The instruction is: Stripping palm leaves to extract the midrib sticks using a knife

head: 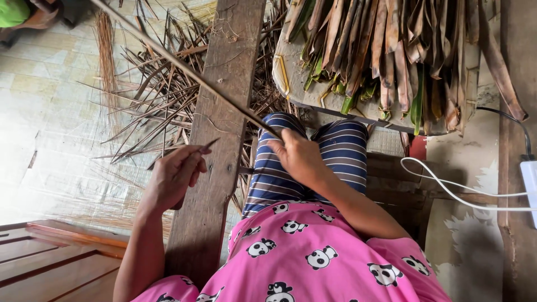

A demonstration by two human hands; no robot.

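Right hand [299, 156] pinches long leaf midrib [184, 70]; left hand [173, 176] clamps small blade [208, 146], frame centre. Risk: blade slips, nicks fingers; thin midrib snaps.

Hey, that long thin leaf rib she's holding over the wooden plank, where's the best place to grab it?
Probably near its lower end, beside the right hand, coming from above with the fingers pinching across it. The leaf rib is long, thin and slanted up to the left, so its far end likely flexes.
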